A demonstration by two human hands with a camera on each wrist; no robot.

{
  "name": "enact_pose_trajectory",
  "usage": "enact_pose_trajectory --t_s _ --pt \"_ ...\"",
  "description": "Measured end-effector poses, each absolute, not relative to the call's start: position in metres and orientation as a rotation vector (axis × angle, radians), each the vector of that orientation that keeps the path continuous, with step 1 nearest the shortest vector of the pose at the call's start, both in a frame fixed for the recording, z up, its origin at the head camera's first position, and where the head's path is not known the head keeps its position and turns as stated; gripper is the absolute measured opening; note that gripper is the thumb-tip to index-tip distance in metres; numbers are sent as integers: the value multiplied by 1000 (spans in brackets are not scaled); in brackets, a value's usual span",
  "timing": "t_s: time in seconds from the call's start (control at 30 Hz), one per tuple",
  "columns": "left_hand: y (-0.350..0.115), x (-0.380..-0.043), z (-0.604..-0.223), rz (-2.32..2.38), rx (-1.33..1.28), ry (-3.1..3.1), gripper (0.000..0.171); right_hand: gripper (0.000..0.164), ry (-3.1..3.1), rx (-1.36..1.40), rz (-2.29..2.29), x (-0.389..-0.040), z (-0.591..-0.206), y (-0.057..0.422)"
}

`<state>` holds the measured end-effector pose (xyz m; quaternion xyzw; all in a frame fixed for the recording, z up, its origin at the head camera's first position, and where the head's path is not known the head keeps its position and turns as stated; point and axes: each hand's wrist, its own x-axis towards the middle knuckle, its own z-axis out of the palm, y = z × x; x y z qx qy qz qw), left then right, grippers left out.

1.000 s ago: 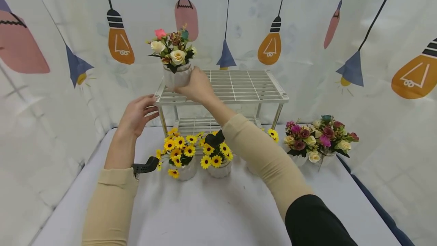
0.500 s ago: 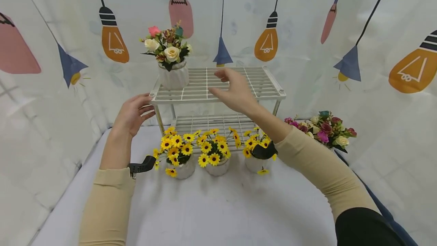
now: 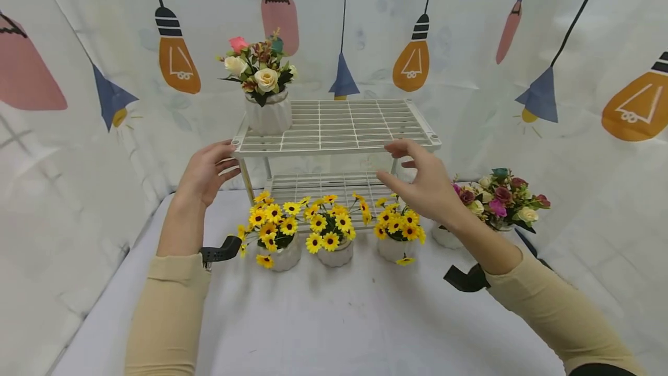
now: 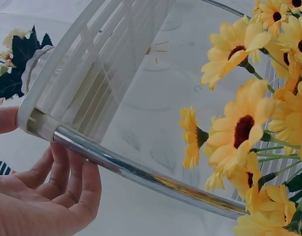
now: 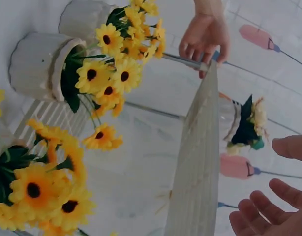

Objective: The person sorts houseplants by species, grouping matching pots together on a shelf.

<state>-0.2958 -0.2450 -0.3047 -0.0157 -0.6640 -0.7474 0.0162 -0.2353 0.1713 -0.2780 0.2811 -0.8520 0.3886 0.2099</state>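
Note:
A white wire shelf rack (image 3: 360, 132) with two tiers stands on the table. At its upper left front corner my left hand (image 3: 202, 173) grips the frame; in the left wrist view the thumb lies by the corner and the fingers touch near the leg (image 4: 141, 169). A white pot of mixed roses (image 3: 268, 112) sits upright on the top tier's left end. My right hand (image 3: 425, 181) hovers before the rack's right front corner, fingers spread and holding nothing. Below are three pots of yellow daisy-like flowers, left (image 3: 284, 257), middle (image 3: 336, 254) and right (image 3: 394, 248).
Purple and cream rose pots (image 3: 501, 205) stand right of the rack, partly behind my right wrist. The yellow flower pots line the rack's front on the white-covered table (image 3: 323, 324). A lamp-printed curtain (image 3: 469, 39) hangs close behind.
My right hand has let go of the rose pot on the top tier and moved right, down to the rack's right front corner. The left hand stays at its corner.

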Motion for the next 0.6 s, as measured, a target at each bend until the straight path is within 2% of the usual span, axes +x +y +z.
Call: enact_pose_trajectory --t_s 0.4,0.6 --pt "-243 -296 -303 -2288 -44 -2087 70 49 -2494 356 1210 -209 -311 246" --pt "-242 -296 -304 -2277 -35 -2096 69 46 -2465 234 1225 -201 -335 272"
